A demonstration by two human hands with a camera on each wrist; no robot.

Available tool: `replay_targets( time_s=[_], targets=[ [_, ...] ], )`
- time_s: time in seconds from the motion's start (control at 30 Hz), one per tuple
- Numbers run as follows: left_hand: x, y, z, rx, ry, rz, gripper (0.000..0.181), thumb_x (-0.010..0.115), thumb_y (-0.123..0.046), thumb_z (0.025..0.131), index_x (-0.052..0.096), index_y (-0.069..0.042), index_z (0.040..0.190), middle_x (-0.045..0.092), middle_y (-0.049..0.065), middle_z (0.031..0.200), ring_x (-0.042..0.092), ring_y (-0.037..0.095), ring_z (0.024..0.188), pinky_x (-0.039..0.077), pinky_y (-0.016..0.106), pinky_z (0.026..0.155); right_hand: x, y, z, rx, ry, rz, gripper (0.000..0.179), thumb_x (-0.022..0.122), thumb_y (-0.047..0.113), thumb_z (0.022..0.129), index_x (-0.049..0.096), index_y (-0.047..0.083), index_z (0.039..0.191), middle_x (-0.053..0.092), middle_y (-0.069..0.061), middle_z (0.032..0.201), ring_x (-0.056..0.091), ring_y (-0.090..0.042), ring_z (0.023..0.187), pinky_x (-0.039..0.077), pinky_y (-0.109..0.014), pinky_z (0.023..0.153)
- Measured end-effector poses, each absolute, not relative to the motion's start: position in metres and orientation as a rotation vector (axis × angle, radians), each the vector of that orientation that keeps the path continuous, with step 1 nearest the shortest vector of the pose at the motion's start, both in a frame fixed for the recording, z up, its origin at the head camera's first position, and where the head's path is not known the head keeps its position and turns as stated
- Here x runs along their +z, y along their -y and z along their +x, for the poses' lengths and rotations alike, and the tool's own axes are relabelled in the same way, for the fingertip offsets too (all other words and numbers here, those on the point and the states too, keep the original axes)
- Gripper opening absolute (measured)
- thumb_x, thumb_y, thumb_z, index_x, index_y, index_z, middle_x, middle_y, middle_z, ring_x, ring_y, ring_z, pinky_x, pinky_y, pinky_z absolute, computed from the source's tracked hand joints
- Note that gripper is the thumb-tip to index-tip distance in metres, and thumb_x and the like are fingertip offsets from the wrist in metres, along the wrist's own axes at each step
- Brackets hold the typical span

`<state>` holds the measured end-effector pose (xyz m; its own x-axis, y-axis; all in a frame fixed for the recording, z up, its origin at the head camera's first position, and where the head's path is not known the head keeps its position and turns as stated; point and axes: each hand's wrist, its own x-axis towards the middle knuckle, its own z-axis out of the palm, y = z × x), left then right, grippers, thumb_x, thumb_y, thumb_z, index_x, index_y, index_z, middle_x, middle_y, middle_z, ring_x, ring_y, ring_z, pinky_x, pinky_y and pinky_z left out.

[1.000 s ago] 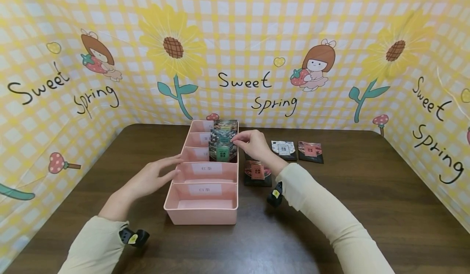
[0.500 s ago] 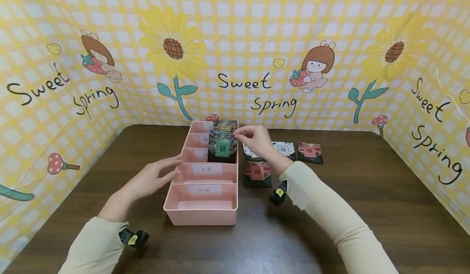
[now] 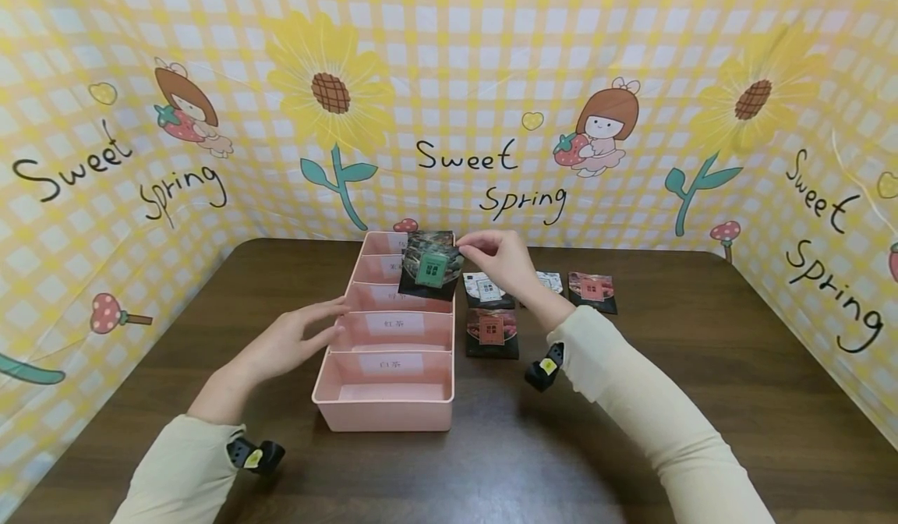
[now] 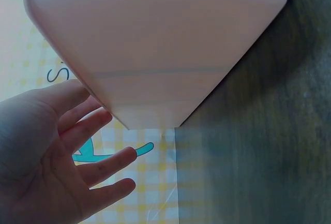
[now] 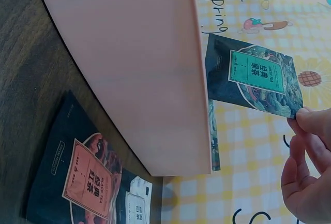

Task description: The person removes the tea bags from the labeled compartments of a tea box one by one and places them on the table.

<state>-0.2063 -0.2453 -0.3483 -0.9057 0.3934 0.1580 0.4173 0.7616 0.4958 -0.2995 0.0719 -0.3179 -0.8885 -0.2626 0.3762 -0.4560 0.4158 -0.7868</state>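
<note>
My right hand [image 3: 500,257] pinches a dark green tea sachet [image 3: 430,267] by its upper right corner. In the right wrist view the sachet [image 5: 253,75] is tilted, above the rim of the pink divided box [image 3: 383,415]. Behind it, the edge of another dark patterned sachet [image 5: 215,138] stands up from the box. My left hand [image 3: 291,341] lies along the box's left rim, fingertips at the edge. In the left wrist view the fingers [image 4: 106,169] are loosely spread beside the pink wall [image 4: 160,43].
Right of the box lie two red-labelled black tea sachets [image 3: 493,334] [image 3: 592,292] and two white-patterned sachets [image 3: 484,288] [image 3: 550,281]. The box's compartments carry white paper labels [image 3: 393,323]. A checked cloth [image 3: 449,79] rises behind the brown table [image 3: 673,384].
My right hand has lifted the green tea sachet up and away from the front of its compartment, tilting it and shifting slightly right. The left hand has stayed put.
</note>
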Motion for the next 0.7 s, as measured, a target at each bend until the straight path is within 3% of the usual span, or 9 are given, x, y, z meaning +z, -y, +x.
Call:
replay_targets(
  time_s=[0.4,0.7],
  targets=[
    [-0.347,0.245,-0.206,-0.836,2.912,-0.659,0.042,0.055,-0.023,0.094,0.052,-0.005,0.132,0.047,0.021,0.140,0.043,0.041,0.129,0.036,0.057,0.103,-0.309,-0.087,-0.296,1.485,2.477,0.590,0.017,0.062,0.019,0.090,0.072,0.011,0.101,0.071,-0.011,0.098,0.059,-0.012,0.073,0.046,-0.024,0.060],
    [-0.348,0.245,-0.207,-0.824,2.912,-0.668,0.042,0.055,-0.023,0.094,0.052,-0.006,0.132,0.046,0.021,0.140,0.043,0.041,0.129,0.036,0.058,0.103,-0.306,-0.102,-0.292,1.435,2.500,0.581,0.017,0.062,0.019,0.091,0.071,0.009,0.100,0.071,-0.013,0.094,0.057,-0.018,0.070,0.044,-0.023,0.058]
  ],
)
